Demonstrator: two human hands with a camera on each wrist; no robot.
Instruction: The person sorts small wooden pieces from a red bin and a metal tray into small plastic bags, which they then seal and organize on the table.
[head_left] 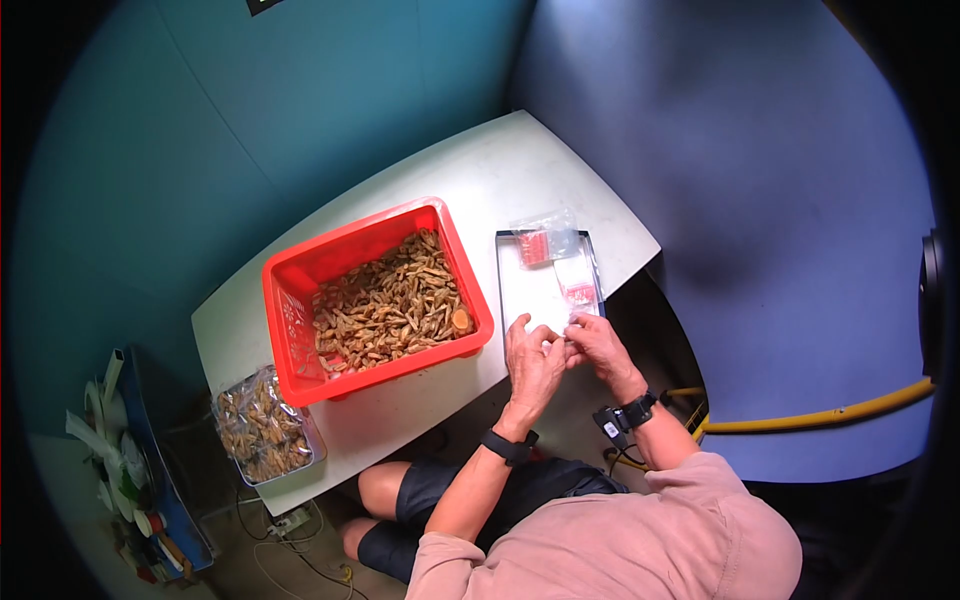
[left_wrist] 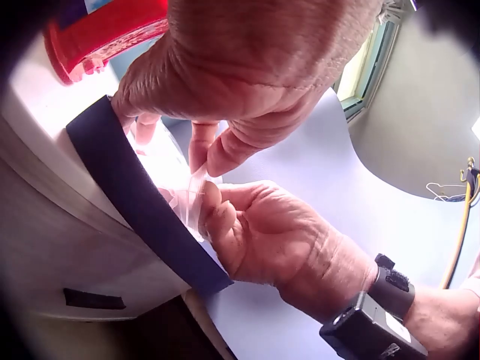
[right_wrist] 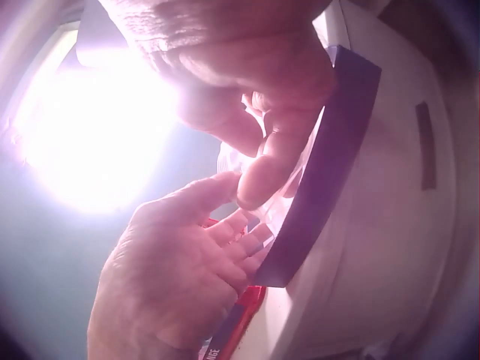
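Observation:
Both hands meet over the near end of a shallow white tray [head_left: 527,290] with a dark rim. My left hand [head_left: 532,362] and right hand [head_left: 598,347] pinch the same small clear plastic bag [left_wrist: 192,196] between fingertips and thumbs. In the left wrist view the bag's thin film stretches between the two hands just above the tray's dark edge [left_wrist: 135,196]. The right wrist view is washed out by glare; the right hand's fingers [right_wrist: 274,161] curl against the left hand [right_wrist: 176,277] beside the tray rim [right_wrist: 319,180]. Farther up the tray lie clear bags with red contents [head_left: 548,245].
A red crate [head_left: 290,290] full of brown dried pieces [head_left: 390,305] sits left of the tray on the white table [head_left: 480,175]. A clear bag of the same pieces [head_left: 262,425] rests in a container at the table's near-left corner. A yellow cable [head_left: 830,412] runs at the right.

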